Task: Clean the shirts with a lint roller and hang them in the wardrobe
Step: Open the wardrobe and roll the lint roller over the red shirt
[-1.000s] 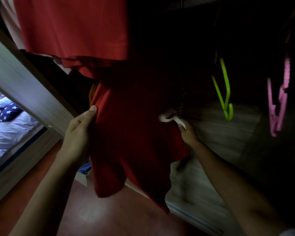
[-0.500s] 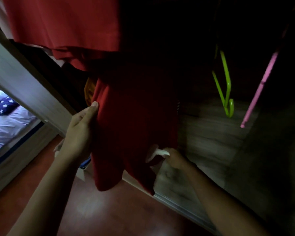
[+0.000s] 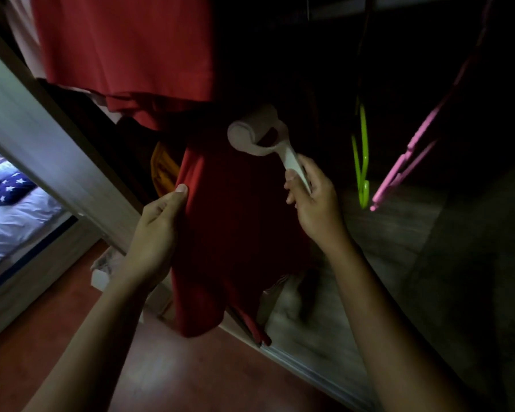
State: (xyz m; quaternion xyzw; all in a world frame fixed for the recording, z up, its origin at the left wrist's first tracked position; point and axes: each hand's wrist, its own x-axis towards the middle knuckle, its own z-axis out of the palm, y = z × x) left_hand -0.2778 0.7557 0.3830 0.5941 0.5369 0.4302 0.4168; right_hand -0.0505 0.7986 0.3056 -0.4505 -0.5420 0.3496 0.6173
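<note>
A dark red shirt hangs inside the dim wardrobe. My left hand pinches its left edge between thumb and fingers, holding the cloth taut. My right hand grips the white handle of a lint roller. The roller's head sits high against the upper part of the shirt, above my right hand. A brighter red shirt hangs above and to the left. An orange garment shows behind the dark red shirt's edge.
A green hanger and a pink hanger hang empty to the right. The wardrobe's wooden floor lies below them. A wardrobe door frame slants at left, with a bed beyond. A white box sits on the red floor.
My right hand has carried the lint roller from low on the shirt up to its upper part. My left hand has kept its hold on the shirt's edge.
</note>
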